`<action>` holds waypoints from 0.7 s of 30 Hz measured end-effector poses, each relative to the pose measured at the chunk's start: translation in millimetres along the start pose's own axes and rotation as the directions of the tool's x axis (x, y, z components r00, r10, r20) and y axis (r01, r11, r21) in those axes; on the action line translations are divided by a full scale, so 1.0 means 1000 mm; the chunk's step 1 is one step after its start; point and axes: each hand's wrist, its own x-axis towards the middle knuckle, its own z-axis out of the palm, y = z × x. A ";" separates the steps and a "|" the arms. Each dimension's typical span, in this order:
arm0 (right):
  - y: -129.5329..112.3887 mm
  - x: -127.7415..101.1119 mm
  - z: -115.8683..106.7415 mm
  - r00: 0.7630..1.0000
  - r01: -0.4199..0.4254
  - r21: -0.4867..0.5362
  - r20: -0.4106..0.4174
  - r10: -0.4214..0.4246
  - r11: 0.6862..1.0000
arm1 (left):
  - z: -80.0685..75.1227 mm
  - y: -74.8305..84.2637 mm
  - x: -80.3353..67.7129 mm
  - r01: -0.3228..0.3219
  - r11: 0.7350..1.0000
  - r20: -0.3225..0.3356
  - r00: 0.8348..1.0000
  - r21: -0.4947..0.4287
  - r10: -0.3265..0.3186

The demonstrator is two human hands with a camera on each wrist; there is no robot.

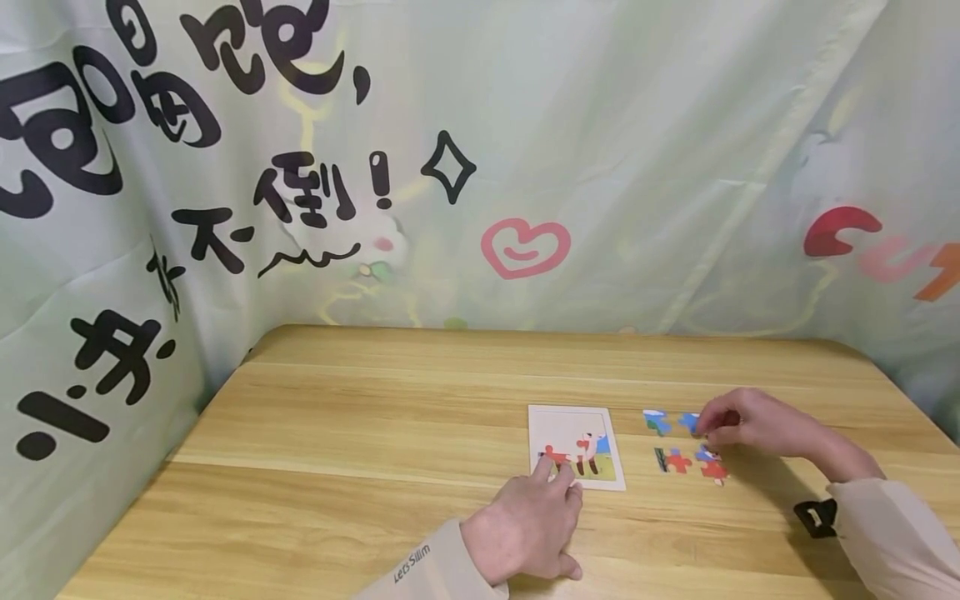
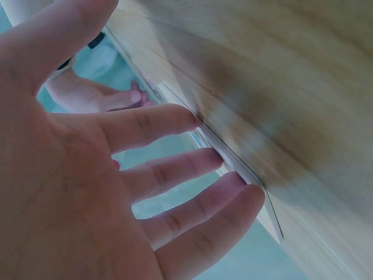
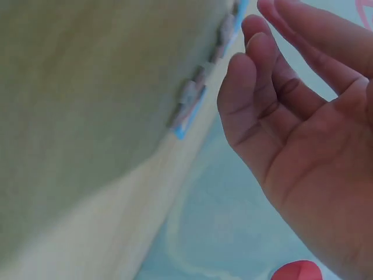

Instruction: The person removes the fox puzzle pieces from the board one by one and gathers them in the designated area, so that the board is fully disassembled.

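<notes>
My left hand (image 1: 531, 527) lies with its fingers spread over the lower-left edge of a white puzzle board (image 1: 566, 419). In the left wrist view, its straight fingertips (image 2: 253, 201) rest at the board's edge (image 2: 273, 224). An animal picture in red, white and blue fills the board's lower part. My right hand (image 1: 757, 423) reaches over the loose jigsaw pieces, its bent fingertips at a blue piece (image 1: 688, 422). Around it lie a blue-and-green piece (image 1: 656, 422), a red piece (image 1: 678, 462) and a red-and-blue piece (image 1: 714, 472). I cannot tell whether the right fingers pinch a piece.
Both items lie on a wood-grain table (image 1: 360, 417). A pale printed curtain (image 1: 637, 167) hangs behind and to the left of it. A black strap piece (image 1: 816, 517) shows at the right sleeve (image 1: 892, 533).
</notes>
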 end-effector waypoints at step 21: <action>-0.034 0.037 0.002 0.999 0.034 0.041 0.030 -0.035 0.999 | -0.001 -0.001 0.000 0.002 1.000 0.011 1.000 -0.008 -0.002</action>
